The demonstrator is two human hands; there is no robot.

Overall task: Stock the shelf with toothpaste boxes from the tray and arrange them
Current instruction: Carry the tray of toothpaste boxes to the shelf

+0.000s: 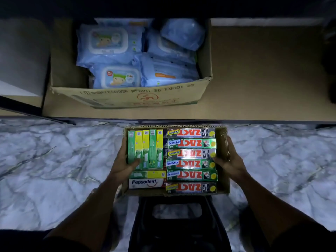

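1. Both hands held one cardboard tray (222,135). The left hand (123,168) gripped its left wall, with the thumb lying across the boxes inside. The right hand (231,162) gripped its right wall, with fingers (230,144) curled outside and the thumb inside.
2. Between the two sets of fingers the tray carried thirteen toothpaste boxes.
3. Six ZACT boxes (190,164) lay flat in one column just beside the right fingers: three marked Smokers, three marked Whitening.
4. Five green-and-yellow boxes (145,146) lay side by side against the left fingers. A sixth lay crosswise just below the left thumb.
5. One Pepsodent box (145,183) lay nearest the person, beside the left wrist.
6. The shelf (263,70) lay beyond the fingers, apart from the tray. It bore one open carton (127,95) of blue wipe packs (116,77). At least five were seen; the full count could not be told.
7. One black stool (174,224) stood below the tray on the marbled floor (45,160). Contact between the two could not be told.
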